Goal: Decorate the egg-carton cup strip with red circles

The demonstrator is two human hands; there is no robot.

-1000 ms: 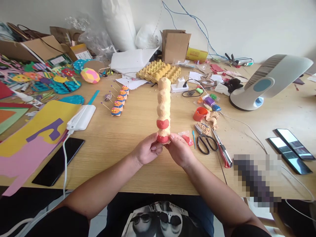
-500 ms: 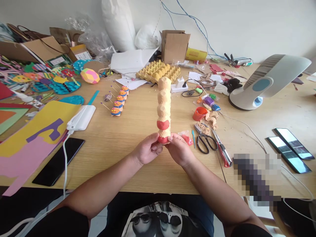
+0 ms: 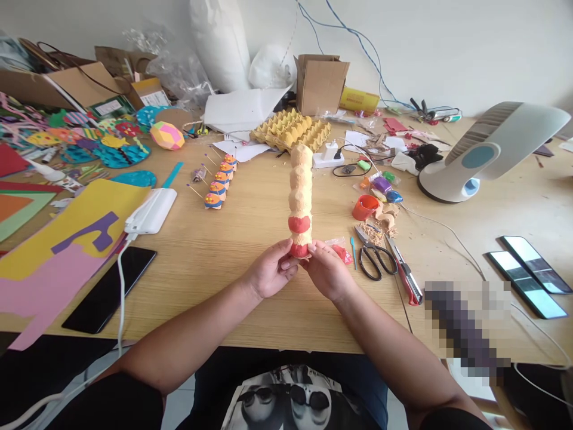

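Observation:
A bumpy cream-coloured strip (image 3: 301, 186) with two red bands points away from me over the table. Its near, red end is pinched from the left by my left hand (image 3: 274, 270) and from the right by my right hand (image 3: 329, 270). Just beyond my right hand lie a packet of red material (image 3: 342, 253) and a thin blue tool (image 3: 353, 252). Further left on the table is a similar bumpy strip (image 3: 219, 184), painted orange and blue, with thin sticks poking out of it.
Black-handled scissors (image 3: 375, 255), a red cutter (image 3: 406, 273) and a red cup (image 3: 364, 206) lie to the right, before a white fan (image 3: 487, 149). At left are a black phone (image 3: 110, 289), a power bank (image 3: 154, 212) and coloured sheets (image 3: 27, 251). A yellow egg tray (image 3: 280, 128) sits behind.
The whole scene has shifted slightly to the right in view. Both hands still hold the strip's near end, with little change in their grip.

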